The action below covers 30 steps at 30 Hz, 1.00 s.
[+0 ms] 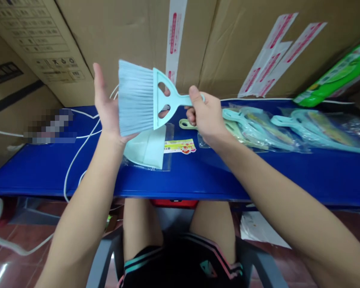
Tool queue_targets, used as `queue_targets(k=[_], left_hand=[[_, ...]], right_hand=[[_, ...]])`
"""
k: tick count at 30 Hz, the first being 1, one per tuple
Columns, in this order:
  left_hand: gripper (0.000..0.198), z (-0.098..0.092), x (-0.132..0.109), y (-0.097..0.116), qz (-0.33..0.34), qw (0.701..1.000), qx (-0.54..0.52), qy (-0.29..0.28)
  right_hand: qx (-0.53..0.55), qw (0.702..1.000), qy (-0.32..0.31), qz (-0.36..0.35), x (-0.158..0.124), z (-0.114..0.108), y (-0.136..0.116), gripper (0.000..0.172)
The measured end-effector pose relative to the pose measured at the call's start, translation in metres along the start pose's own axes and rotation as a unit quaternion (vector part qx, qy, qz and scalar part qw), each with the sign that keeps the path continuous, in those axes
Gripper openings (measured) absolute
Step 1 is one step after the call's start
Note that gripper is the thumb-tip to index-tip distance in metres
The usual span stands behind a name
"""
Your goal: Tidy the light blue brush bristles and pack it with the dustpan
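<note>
My right hand point(206, 116) is closed round the handle of a small light-blue hand brush point(159, 100), held up above the blue table point(198, 176) with its bristles pointing left. My left hand point(106, 106) is open, fingers straight up, its palm against the bristle tips. Under the brush a matching light-blue dustpan point(147, 150) lies in a clear plastic bag, with a colourful label card point(180, 146) beside it.
Several bagged brush-and-dustpan sets point(276, 128) lie in a row along the right of the table. Large cardboard boxes point(132, 36) stand right behind it, with a green packet point(336, 78) at the far right. White cables point(78, 148) trail over the table's left side to the floor.
</note>
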<state>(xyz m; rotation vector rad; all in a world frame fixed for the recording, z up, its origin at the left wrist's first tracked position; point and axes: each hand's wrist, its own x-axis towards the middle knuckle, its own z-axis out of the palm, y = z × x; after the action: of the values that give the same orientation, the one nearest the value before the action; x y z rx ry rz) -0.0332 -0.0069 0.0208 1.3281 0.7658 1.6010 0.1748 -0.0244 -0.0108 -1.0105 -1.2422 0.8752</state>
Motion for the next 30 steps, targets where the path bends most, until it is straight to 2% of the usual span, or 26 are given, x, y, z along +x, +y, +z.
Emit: queue_targets(k=[5, 10, 13, 18, 21, 23, 27, 30], left_hand=[[0.069, 0.003, -0.008, 0.01, -0.033, 0.999, -0.008, -0.007], [0.075, 0.014, -0.013, 0.017, -0.08, 0.991, -0.062, -0.093], [0.072, 0.021, -0.014, 0.015, -0.098, 0.987, -0.073, -0.101], [0.059, 0.026, -0.012, 0.004, -0.134, 0.981, -0.087, -0.113], [0.053, 0.028, -0.013, 0.0, -0.124, 0.976, -0.121, -0.132], [0.052, 0.029, -0.015, 0.002, -0.122, 0.973, -0.15, -0.126], [0.046, 0.033, -0.02, 0.008, -0.141, 0.971, -0.171, -0.092], [0.041, 0.033, -0.021, 0.01, -0.142, 0.976, -0.141, -0.088]], right_hand=[[-0.053, 0.997, 0.016, -0.046, 0.001, -0.004, -0.003, 0.066], [-0.098, 0.989, 0.05, -0.097, 0.004, -0.011, -0.009, 0.076], [-0.145, 0.977, 0.077, -0.135, 0.008, -0.017, -0.007, 0.074], [-0.262, 0.931, 0.103, -0.231, 0.02, -0.034, 0.007, 0.067], [-0.292, 0.894, 0.125, -0.317, 0.028, -0.046, 0.016, 0.06], [-0.292, 0.867, 0.153, -0.375, 0.032, -0.05, 0.02, 0.056], [-0.282, 0.826, 0.228, -0.432, 0.029, -0.045, 0.02, 0.053], [-0.266, 0.81, 0.263, -0.451, 0.02, -0.033, 0.014, 0.058]])
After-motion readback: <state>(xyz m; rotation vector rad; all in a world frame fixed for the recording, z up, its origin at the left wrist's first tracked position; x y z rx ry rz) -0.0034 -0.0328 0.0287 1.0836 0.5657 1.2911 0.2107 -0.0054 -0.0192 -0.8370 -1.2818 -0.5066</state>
